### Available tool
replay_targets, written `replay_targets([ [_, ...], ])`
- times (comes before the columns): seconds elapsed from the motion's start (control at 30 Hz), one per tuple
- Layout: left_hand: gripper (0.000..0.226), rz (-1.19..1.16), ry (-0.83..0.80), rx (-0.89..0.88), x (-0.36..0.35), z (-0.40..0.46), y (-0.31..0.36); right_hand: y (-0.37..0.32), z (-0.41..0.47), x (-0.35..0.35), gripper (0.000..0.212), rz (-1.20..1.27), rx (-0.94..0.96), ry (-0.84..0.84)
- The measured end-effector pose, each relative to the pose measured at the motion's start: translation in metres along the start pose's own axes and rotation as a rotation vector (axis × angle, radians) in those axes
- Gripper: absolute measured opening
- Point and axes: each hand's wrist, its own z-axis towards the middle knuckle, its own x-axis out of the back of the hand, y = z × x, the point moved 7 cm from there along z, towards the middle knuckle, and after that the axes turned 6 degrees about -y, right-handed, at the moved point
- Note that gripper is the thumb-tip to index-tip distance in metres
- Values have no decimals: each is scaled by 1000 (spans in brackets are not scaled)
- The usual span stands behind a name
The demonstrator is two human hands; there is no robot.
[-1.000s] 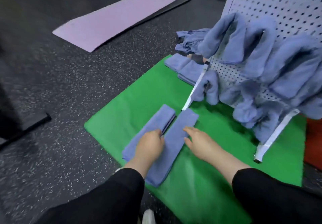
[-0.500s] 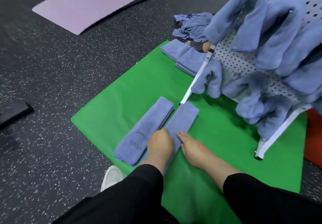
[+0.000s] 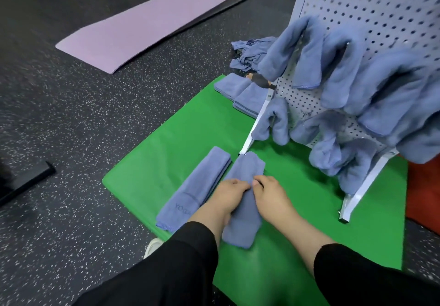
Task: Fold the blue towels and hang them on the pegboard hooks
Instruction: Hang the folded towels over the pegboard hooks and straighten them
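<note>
Two long folded blue towels lie side by side on the green mat. The left folded towel lies untouched. My left hand and my right hand meet at the middle of the right folded towel, fingers curled and pinching its cloth. The white pegboard stands at the right with several blue towels draped over its hooks.
A stack of folded blue towels sits at the mat's far end, with a crumpled blue pile behind it. A purple mat lies on the dark speckled floor. A red object sits at the right edge.
Both hands moved together from the two towels onto the middle of the right towel and now pinch it. The camera shifted.
</note>
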Motion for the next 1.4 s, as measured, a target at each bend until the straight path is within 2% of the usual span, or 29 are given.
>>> replay_targets([
  [0.07, 29, -268, -102, 55, -25, -15, 15, -4, -8, 30, 37, 16, 10, 30],
  [0.17, 68, -492, -336, 73, -65, -47, 49, -7, -24, 76, 47, -56, 21, -44],
  [0.27, 81, -536, -571, 21, -101, -81, 83, -7, -44, 127, 48, -46, 9, -124],
  [0.37, 75, -515, -633, -17, -125, -98, 106, -11, -61, 177, 47, -34, 13, -121],
  [0.47, 66, -409, -564, -66, -135, -110, 129, -22, -72, 222, 21, -57, 108, -14],
  [0.53, 52, -265, -432, -170, -133, -118, 148, -29, -81, 248, 12, -87, 131, 76],
  [0.57, 38, -106, -306, -297, -127, -122, 161, -34, -87, 258, 10, -108, 143, 106],
  [0.63, 13, 378, 99, -663, -104, -136, 198, -44, -96, 275, 9, -135, 182, 143],
  [0.67, 23, 601, 212, -820, -103, -149, 214, -49, -101, 282, 8, -141, 206, 154],
  [0.7, 44, 773, 230, -925, -108, -154, 222, -55, -106, 289, 7, -152, 227, 160],
  [0.73, 62, 863, 188, -946, -113, -154, 226, -62, -112, 294, 6, -167, 257, 160],
  [0.77, 68, 893, 157, -930, -115, -153, 230, -69, -117, 298, 7, -188, 279, 157],
  [0.8, 63, 898, 138, -927, -117, -152, 235, -77, -123, 302, 10, -207, 300, 156],
  [0.9, 15, 848, 152, -996, -123, -157, 255, -94, -133, 320, 22, -277, 303, 230],
  [1.03, 15, 837, 182, -1082, -136, -183, 284, -111, -139, 349, 23, -344, 318, 384],
  [1.23, 11, 871, 307, -1091, -134, -194, 320, -120, -140, 376, 21, -294, 342, 590],
  [1.4, 13, 845, 349, -1045, -129, -189, 341, -132, -132, 388, 24, -224, 371, 639],
])
